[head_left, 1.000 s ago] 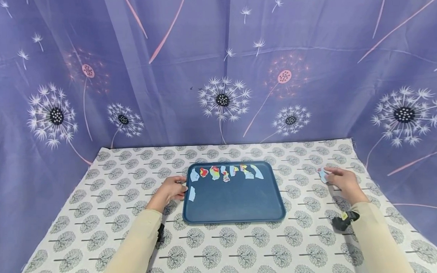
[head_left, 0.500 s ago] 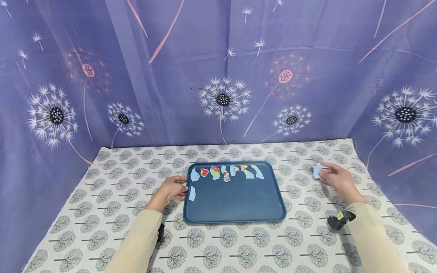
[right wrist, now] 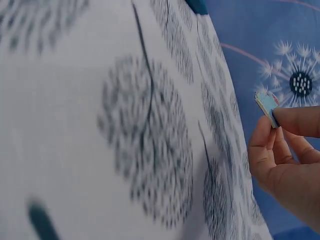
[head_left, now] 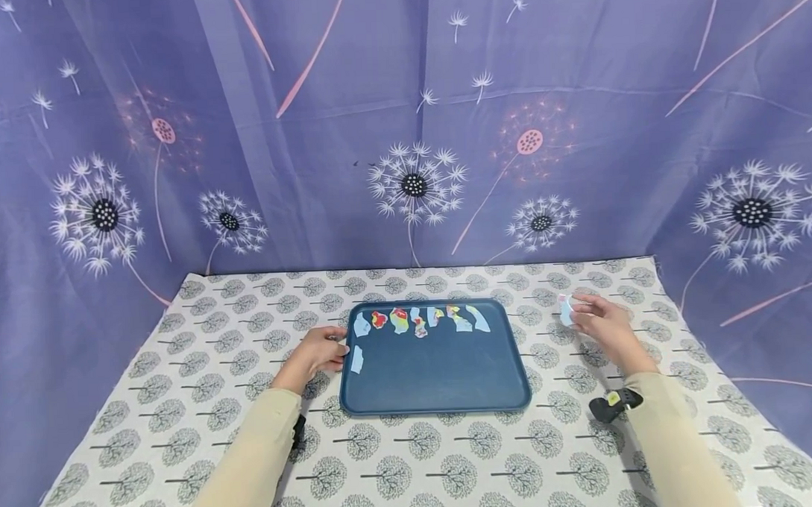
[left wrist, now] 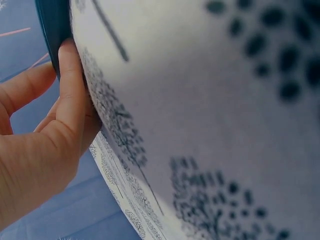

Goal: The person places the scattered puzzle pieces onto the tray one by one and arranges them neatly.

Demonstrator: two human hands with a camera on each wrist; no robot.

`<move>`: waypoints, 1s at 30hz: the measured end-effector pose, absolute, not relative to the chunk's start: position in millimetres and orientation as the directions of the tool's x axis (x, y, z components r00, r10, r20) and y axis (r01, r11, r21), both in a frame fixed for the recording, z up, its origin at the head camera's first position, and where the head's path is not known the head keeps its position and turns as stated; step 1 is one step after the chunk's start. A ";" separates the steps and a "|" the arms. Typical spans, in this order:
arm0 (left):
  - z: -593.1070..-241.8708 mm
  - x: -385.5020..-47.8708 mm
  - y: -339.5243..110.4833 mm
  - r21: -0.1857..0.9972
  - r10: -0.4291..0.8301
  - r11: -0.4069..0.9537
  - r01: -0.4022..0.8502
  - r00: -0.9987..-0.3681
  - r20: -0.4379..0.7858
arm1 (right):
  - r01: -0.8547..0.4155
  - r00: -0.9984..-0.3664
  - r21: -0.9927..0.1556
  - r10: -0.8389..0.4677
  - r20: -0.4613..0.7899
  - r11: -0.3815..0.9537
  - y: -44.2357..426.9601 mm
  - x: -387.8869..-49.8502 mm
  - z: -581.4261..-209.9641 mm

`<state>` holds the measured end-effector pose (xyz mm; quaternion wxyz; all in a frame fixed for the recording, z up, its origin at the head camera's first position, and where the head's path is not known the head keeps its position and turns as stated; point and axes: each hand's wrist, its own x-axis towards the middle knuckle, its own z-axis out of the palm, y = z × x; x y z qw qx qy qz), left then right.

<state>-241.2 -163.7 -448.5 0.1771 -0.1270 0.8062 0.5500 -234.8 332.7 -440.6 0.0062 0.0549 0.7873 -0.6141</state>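
Observation:
My left hand (head_left: 318, 351) is at the left edge of a dark blue tray (head_left: 444, 379), holding its rim between thumb and fingers. In the left wrist view, the thumb and index finger meet the tray's rim (left wrist: 54, 30). Off to the right of the tray, my right hand (head_left: 603, 323) pinches a light blue puzzle piece (head_left: 566, 310) with some red on it, above the cloth. The right wrist view shows this piece (right wrist: 267, 106) as thin and flat, tilted between thumb and fingertips. Several flat pieces in light blue, red and yellow (head_left: 399, 321) form a row along the tray's far side.
Below that row, one light blue piece (head_left: 357, 359) lies near the tray's left side. A white tablecloth with grey tree prints (head_left: 420, 462) covers the table. Purple curtains with dandelion prints (head_left: 309, 175) hang behind and at both sides.
My right hand has moved left toward the tray, carrying the puzzle piece with it. The left hand, the tray and the pieces on it look the same.

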 end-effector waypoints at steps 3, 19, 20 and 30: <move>-447.7 -240.7 -163.5 0.841 -0.009 0.363 -0.400 -0.905 -0.426 | 0.100 -0.994 -0.972 0.068 -0.088 0.211 323.5 -235.9 -437.1; -447.9 -239.8 -161.3 0.848 -0.019 0.348 -0.400 -0.907 -0.420 | 0.100 -0.995 -0.994 0.017 -0.099 0.045 269.6 -239.6 -429.1; -447.7 -239.6 -161.3 0.848 -0.021 0.347 -0.401 -0.907 -0.420 | 0.099 -0.995 -0.994 0.015 -0.099 0.041 265.4 -240.2 -428.9; -447.9 -239.1 -161.8 0.855 -0.011 0.353 -0.380 -0.915 -0.403 | 0.140 -0.990 -0.990 -0.016 -0.140 -0.020 223.2 -245.9 -429.9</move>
